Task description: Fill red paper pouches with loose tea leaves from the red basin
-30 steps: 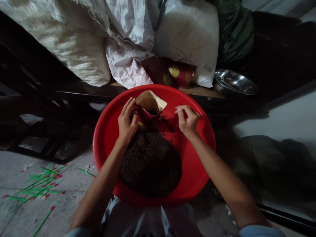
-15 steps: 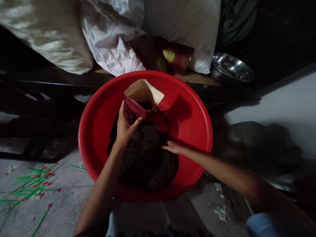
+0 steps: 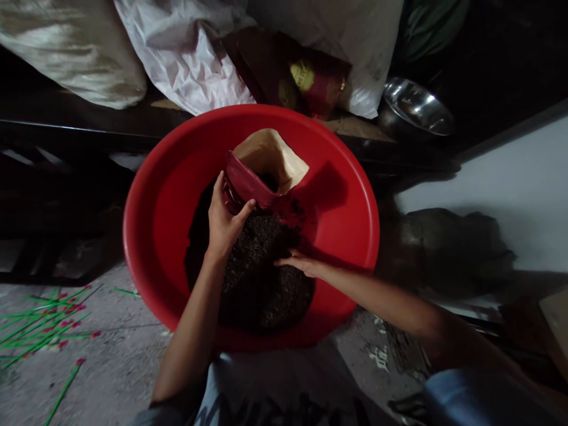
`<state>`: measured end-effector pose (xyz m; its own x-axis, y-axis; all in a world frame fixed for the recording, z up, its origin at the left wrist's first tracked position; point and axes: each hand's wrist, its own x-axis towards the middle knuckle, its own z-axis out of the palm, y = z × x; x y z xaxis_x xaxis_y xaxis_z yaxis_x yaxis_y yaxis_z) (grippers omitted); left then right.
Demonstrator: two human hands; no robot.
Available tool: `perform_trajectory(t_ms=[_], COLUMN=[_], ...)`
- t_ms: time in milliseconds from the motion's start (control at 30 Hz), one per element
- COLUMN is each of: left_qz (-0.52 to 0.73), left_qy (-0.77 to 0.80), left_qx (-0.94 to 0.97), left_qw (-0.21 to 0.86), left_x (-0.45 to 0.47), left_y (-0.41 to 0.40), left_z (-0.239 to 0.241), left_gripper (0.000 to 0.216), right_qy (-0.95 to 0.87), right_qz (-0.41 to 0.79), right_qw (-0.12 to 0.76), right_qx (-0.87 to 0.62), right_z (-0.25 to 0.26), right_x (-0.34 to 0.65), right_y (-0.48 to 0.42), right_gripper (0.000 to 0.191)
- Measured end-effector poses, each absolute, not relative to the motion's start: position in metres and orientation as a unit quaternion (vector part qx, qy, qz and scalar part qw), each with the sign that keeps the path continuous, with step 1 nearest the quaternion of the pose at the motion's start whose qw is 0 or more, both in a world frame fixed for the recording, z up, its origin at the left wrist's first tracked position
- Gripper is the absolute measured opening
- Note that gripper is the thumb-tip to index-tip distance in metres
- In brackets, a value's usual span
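My left hand (image 3: 226, 222) grips the near side of a dark red paper bag (image 3: 252, 183), thumb and fingers spread along it. The bag's mouth gapes, showing a tan lining and some dark loose stuff inside. It is inside a big red plastic tub (image 3: 144, 236), above a heap of dark, dry, leafy-looking bits (image 3: 248, 260); I cannot tell exactly what they are. At the heap's right side, my right hand (image 3: 304, 264) has its fingers stretched out against the bits, fingertips partly hidden in shadow.
Behind the tub, white sacks (image 3: 190, 65) and another dark red bag (image 3: 319, 80) stand on a dark ledge. A metal bowl (image 3: 417, 106) sits at the right. Green sticks with red tips (image 3: 48, 322) lie on the floor at left. A dark bundle (image 3: 457, 248) rests by the wall.
The camera view has shifted, so the tub appears farther left and higher. The bag has moved slightly right within the tub. My right hand has pushed a little left over the heap.
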<state>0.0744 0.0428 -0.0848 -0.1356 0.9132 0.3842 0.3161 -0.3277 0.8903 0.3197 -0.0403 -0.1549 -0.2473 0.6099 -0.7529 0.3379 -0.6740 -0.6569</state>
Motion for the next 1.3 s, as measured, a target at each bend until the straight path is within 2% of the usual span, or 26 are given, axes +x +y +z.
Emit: perform_trajectory(t_ms=[200,267,500,700,933,1033,1167,1300], left_qz=[0.544,0.548,0.547,0.552,0.551,0.549,0.554,0.564], left_qy=[0.52,0.52,0.546,0.561,0.563,0.564,0.566,0.561], left_qx=[0.598,0.59,0.573,0.586,0.58,0.58,0.576,0.568], left_qw=[0.278,0.285,0.272,0.196,0.205,0.209,0.205,0.211], left_x=[0.072,0.07,0.06,0.066,0.068,0.067,0.066,0.066], left_y=[0.04,0.038,0.029,0.026,0.029,0.028,0.028,0.029], left_z=[-0.086,-0.088,-0.093,-0.093,-0.094,-0.093,-0.094,-0.096], left_gripper=[0.095,0.093,0.09,0.078,0.066,0.065,0.065,0.068], right_qy=[-0.361,-0.36,-0.358,-0.377,-0.528,-0.57,-0.58,-0.612], right_qz=[0.668,0.667,0.678,0.674,0.56,0.493,0.391,0.345], right_qw=[0.139,0.153,0.234,0.348,0.476,0.512,0.565,0.574], right_qx=[-0.636,-0.635,-0.598,-0.531,-0.425,-0.413,-0.437,-0.422], right_z=[-0.161,-0.155,-0.108,-0.028,0.065,0.073,0.058,0.048], right_x=[0.313,0.312,0.305,0.314,0.3,0.278,0.252,0.243], right_y=[-0.049,-0.05,-0.036,-0.003,0.052,0.082,0.109,0.108], right_gripper=[0.029,0.026,0.039,0.052,0.053,0.054,0.053,0.044])
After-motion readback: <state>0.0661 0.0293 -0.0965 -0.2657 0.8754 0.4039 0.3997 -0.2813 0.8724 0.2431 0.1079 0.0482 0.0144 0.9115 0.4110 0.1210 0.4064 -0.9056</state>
